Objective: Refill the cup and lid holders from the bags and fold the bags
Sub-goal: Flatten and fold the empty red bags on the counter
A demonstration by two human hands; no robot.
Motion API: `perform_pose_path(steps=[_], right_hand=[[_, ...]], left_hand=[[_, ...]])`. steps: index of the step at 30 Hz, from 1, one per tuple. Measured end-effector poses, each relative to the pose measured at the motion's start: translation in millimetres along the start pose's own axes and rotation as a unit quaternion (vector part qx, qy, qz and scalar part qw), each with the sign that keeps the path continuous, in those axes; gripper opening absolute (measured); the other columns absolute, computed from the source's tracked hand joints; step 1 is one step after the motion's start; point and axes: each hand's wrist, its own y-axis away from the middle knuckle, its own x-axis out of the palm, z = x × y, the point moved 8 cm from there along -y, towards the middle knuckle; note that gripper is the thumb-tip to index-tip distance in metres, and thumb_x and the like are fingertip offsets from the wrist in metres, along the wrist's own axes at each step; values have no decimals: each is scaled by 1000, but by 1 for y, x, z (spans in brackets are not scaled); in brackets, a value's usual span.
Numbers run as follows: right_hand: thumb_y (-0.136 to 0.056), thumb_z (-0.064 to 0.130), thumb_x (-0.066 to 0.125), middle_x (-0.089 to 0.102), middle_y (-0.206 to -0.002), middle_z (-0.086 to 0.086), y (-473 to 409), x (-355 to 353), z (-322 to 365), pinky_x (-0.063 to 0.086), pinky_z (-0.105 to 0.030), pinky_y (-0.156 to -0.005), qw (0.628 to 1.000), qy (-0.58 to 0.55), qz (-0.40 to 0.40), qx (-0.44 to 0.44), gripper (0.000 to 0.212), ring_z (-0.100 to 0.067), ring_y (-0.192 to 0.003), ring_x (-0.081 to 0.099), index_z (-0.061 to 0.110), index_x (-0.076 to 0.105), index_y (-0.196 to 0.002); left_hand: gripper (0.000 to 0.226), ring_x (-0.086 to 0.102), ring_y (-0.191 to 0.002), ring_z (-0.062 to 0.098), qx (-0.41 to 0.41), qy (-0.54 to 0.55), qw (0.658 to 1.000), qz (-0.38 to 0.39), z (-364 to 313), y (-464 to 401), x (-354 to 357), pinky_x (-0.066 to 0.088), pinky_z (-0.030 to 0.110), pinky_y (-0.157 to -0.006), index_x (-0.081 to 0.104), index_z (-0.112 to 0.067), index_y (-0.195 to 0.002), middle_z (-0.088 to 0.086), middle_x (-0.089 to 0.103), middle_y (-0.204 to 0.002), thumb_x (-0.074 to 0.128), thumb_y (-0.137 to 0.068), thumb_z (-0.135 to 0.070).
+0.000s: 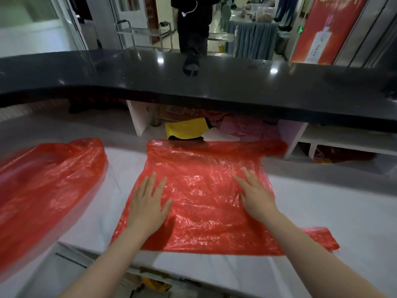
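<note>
A red plastic bag (204, 190) lies spread flat and crinkled on the white work surface (322, 211) in front of me. My left hand (148, 203) presses flat on its left part, fingers straight. On its right part rests my right hand (255, 194), fingers straight and slightly spread. A second red plastic bag (43, 186), bulkier and blurred, lies to the left, apart from both hands. No cups, lids or holders are in view.
A raised black counter (193, 87) runs across behind the work surface. Under it are white shelves (343, 140) with yellow and pink items (189, 127). A person in black (193, 24) stands beyond the counter. A red poster (326, 29) stands far right.
</note>
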Motion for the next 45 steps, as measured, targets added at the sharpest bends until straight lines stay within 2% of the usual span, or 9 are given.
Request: perform_pose_path(steps=[3,8,13,17,20,24,30,36,45], right_hand=[[-97,11,41,-1,-162,6,-23,7,4,18,-38,-117,999,-2,18,-32,61,-15,-148,-5,33,23,-150],[-100,41,33,-6,-161,5,-55,12,13,-6,-39,-116,991,101,24,-88,58,-17,-147,-11,35,7,-152],[-99,47,31,-3,-162,3,-80,16,29,-3,-40,-117,989,96,40,-109,59,-18,-148,-7,36,7,-152],[-97,54,31,-2,-162,3,-91,38,26,6,-45,-118,989,70,109,-74,62,-20,-149,-1,39,5,-152],[-95,58,31,21,-158,-4,-89,42,25,20,-46,-115,990,114,84,-18,60,-26,-143,21,34,23,-149],[-90,44,46,51,-126,-7,-100,16,64,41,-43,-93,991,136,-6,4,43,-30,-115,48,19,54,-124],[-89,17,51,38,-150,-7,-126,6,161,23,-45,-116,984,19,-41,-170,47,-27,-140,29,17,49,-136],[-99,35,40,6,-162,2,-153,45,227,8,-40,-119,959,58,43,-273,57,-18,-149,1,28,19,-152],[-89,71,28,-5,-162,5,-195,97,203,3,-53,-117,953,114,211,-183,78,-17,-148,-7,37,-2,-152]], left_hand=[[60,-10,-148,19,-11,8,1000,24,9,-6,10,-5,35,-117,1,-30,-153,3,-10,-161,29,-101,-41],[70,-16,-146,18,-26,15,997,70,31,2,33,-8,36,-116,-25,-34,-143,-1,-27,-154,27,-99,-49],[70,-24,-140,14,-28,-22,993,112,50,6,47,-13,37,-115,-32,-36,-140,-4,-34,-150,-4,-83,-66],[75,-19,-145,21,-25,-45,989,138,71,-1,45,-11,40,-116,-27,-36,-141,-6,-29,-151,-13,-74,-67],[74,-18,-146,21,-25,-49,988,146,83,1,45,-13,38,-115,-27,-37,-140,-7,-27,-151,-12,-74,-67],[69,-25,-142,19,-13,-44,988,147,87,3,44,-19,35,-112,-27,-41,-140,-8,-27,-152,-10,-79,-68],[62,-23,-144,21,0,-42,990,138,84,3,39,-17,37,-114,-28,-42,-139,-8,-26,-152,-4,-86,-65],[58,-26,-143,21,6,-36,991,129,86,4,39,-22,37,-113,-35,-45,-133,-8,-28,-153,-6,-86,-64],[60,-35,-137,16,12,-10,991,136,95,12,40,-25,35,-113,-34,-49,-134,-14,-35,-148,-8,-83,-69]])
